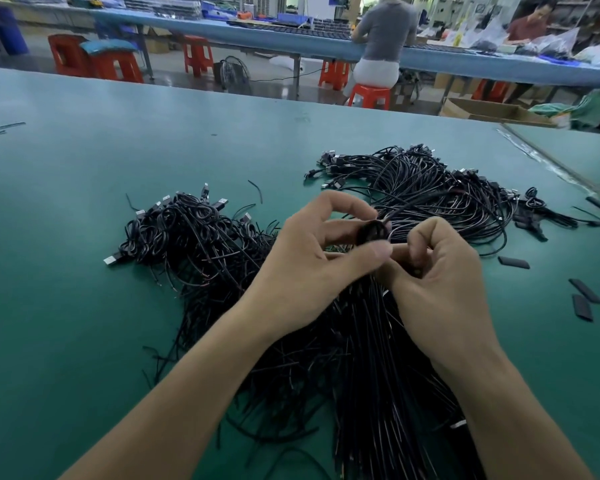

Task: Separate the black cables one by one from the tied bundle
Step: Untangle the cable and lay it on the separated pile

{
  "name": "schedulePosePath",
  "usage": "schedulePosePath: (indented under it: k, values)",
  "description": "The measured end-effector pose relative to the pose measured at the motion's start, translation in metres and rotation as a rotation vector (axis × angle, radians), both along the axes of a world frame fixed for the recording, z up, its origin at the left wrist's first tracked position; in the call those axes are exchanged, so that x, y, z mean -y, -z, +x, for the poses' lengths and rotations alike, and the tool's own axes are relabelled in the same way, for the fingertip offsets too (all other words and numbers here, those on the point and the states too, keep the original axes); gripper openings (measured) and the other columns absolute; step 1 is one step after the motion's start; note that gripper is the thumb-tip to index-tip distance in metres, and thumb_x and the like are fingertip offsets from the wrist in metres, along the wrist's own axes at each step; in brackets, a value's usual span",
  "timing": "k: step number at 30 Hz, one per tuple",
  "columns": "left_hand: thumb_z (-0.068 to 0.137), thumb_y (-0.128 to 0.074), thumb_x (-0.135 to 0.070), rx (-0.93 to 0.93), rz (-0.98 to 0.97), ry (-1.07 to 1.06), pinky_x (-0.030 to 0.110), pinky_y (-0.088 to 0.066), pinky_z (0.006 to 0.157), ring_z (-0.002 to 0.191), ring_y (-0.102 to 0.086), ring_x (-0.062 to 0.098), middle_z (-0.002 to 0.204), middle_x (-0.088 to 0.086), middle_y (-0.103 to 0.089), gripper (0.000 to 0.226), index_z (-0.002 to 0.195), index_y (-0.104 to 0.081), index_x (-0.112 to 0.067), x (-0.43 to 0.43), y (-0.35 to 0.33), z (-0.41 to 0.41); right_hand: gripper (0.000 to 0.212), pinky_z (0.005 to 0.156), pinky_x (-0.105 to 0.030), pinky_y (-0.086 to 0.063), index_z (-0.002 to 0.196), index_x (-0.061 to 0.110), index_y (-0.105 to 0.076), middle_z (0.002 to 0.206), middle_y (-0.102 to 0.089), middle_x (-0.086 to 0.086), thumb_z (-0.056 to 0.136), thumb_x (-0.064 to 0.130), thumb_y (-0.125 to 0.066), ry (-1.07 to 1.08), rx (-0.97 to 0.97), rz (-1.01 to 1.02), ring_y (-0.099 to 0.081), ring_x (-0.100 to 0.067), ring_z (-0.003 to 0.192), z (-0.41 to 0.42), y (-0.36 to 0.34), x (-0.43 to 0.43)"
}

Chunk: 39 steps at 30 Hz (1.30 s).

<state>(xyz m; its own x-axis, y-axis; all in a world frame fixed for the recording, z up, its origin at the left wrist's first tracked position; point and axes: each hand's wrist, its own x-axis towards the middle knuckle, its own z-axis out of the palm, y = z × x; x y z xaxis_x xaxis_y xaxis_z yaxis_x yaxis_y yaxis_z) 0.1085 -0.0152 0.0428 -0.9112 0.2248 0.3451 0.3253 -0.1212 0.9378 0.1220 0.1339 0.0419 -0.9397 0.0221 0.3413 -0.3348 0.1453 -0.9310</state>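
Mid-separation: the tied bundle (371, 233) is held just above the worktop (66, 209), tails trailing toward the viewer. Left hand (309, 251) closes its grip round the bundle's neck. Right hand (440, 271), fingers curled, seems to pinch 1 cable there. Next: draw it clear without dragging neighbours.

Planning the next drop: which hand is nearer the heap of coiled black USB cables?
Left. The left hand sits just right of the coiled black cable heap; the right hand lies farther right.
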Motion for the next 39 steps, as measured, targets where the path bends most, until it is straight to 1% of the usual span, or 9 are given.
schedulePosePath:
  k: [4,7,13,19,25,28,31,34,39]
  values:
    - [0.082,-0.068,-0.002,-0.083,-0.048,0.005,0.032,-0.056,0.090,0.106,-0.070,0.023,0.109,-0.002,-0.076,0.037,0.107,-0.057,-0.028,-0.004,0.007,-0.001,0.049,0.060,-0.028,-0.043,0.071,0.027,-0.034,0.067,-0.064,0.000,0.083,-0.005,-0.069,0.047,-0.013,-0.080,-0.055,-0.014,0.066,-0.003,0.001,-0.004]
    - [0.083,-0.074,-0.005,-0.249,-0.203,-0.136,0.036,-0.054,0.083,0.107,-0.066,0.016,0.105,-0.008,-0.072,0.036,0.101,-0.064,-0.035,-0.003,0.011,-0.002,0.048,0.062,-0.036,-0.045,0.072,0.024,-0.032,0.072,-0.061,-0.024,0.083,-0.003,-0.070,0.072,-0.046,-0.076,-0.055,-0.019,0.066,-0.004,0.000,-0.005]
    - [0.077,-0.072,0.004,-0.413,-0.309,-0.264,0.018,-0.035,0.054,0.064,-0.046,0.004,0.082,-0.003,-0.054,0.029,0.085,-0.076,-0.023,-0.002,0.010,0.002,0.049,0.066,-0.021,-0.051,0.074,0.022,-0.033,0.071,-0.068,-0.015,0.083,-0.009,-0.070,0.097,-0.095,-0.106,-0.065,-0.009,0.067,-0.007,0.001,-0.005]
    - [0.080,-0.069,-0.022,-0.218,-0.208,-0.128,0.029,-0.036,0.044,0.046,-0.045,0.016,0.059,0.011,-0.062,0.009,0.072,-0.070,-0.017,0.000,0.009,0.008,0.049,0.065,-0.021,-0.053,0.072,0.020,-0.034,0.070,-0.070,-0.007,0.082,-0.013,-0.068,0.042,-0.087,-0.074,-0.065,-0.013,0.068,-0.005,-0.003,-0.005]
    - [0.070,-0.084,-0.045,0.073,-0.226,-0.035,0.023,-0.042,0.047,0.048,-0.056,0.014,0.062,0.003,-0.068,0.045,0.092,-0.051,-0.025,0.013,0.012,-0.004,0.049,0.067,-0.018,-0.052,0.070,0.019,-0.033,0.078,-0.069,-0.012,0.082,-0.011,-0.070,0.000,-0.156,0.042,-0.066,-0.011,0.069,0.000,-0.011,-0.005]
    - [0.067,-0.081,-0.054,0.201,-0.323,0.116,0.018,-0.039,0.045,0.047,-0.050,0.009,0.056,-0.006,-0.059,0.044,0.089,-0.061,-0.022,0.020,0.012,-0.008,0.051,0.066,-0.015,-0.050,0.069,0.019,-0.032,0.077,-0.067,-0.011,0.081,-0.010,-0.072,0.013,-0.229,0.112,-0.066,-0.009,0.070,0.003,-0.012,-0.003]
    - [0.077,-0.079,-0.046,0.204,-0.334,0.226,0.014,-0.030,0.043,0.045,-0.039,0.005,0.053,-0.011,-0.047,0.028,0.080,-0.068,-0.020,0.022,0.007,-0.008,0.047,0.068,-0.022,-0.054,0.070,0.019,-0.033,0.074,-0.064,-0.011,0.082,-0.005,-0.072,-0.025,-0.268,0.156,-0.068,-0.016,0.075,0.005,-0.010,0.000]
    - [0.088,-0.076,-0.032,0.149,-0.353,0.152,0.013,-0.032,0.043,0.041,-0.041,0.005,0.049,-0.009,-0.049,0.006,0.085,-0.070,-0.031,0.023,0.005,-0.008,0.048,0.067,-0.023,-0.055,0.070,0.021,-0.034,0.074,-0.063,-0.013,0.083,-0.007,-0.070,-0.017,-0.259,0.144,-0.068,-0.017,0.075,0.004,-0.006,0.001]
    - [0.093,-0.070,-0.026,0.081,-0.296,-0.035,0.018,-0.048,0.049,0.054,-0.068,0.014,0.067,0.000,-0.073,0.009,0.097,-0.068,-0.034,0.008,0.007,-0.005,0.048,0.074,-0.035,-0.058,0.070,0.025,-0.034,0.081,-0.069,-0.003,0.083,-0.003,-0.071,0.112,-0.232,0.141,-0.071,-0.016,0.082,0.002,-0.002,0.004]
